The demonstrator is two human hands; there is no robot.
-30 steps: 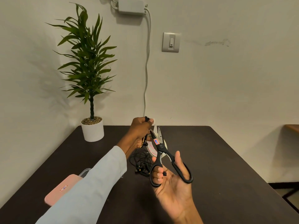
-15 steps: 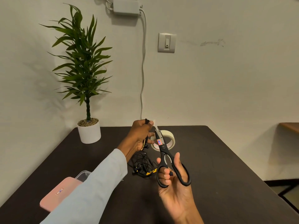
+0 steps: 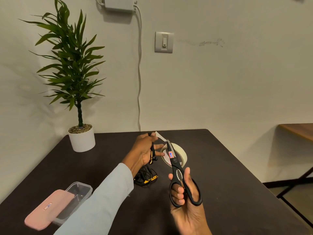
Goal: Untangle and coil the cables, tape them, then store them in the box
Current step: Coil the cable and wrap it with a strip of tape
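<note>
on the table (image 3: 220, 167) an open box (image 3: 78, 190) is partly covered by its pink lid (image 3: 47, 209). black scissors (image 3: 179, 173) are gripped in the right hand (image 3: 186, 199); a coiled cable (image 3: 152, 153) and tape strip (image 3: 160, 136) are pinched in the left hand (image 3: 144, 151) — tape roll (image 3: 177, 155) behind, more cables (image 3: 145, 178) below.

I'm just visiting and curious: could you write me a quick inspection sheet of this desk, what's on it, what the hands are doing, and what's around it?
Surface: dark table, matte.
Job's things: coiled cable with a tape strip at its top; tape roll on the table; clear box with its pink lid lying partly over it.
Clutter: potted plant at the back left corner.
Grippers: left hand holds the coiled cable; right hand grips black scissors, blades nearly closed.
Cables: loose black cable bundle on the table.
Surroundings: wall switch, white adapter with hanging cord, wooden side surface.
</note>
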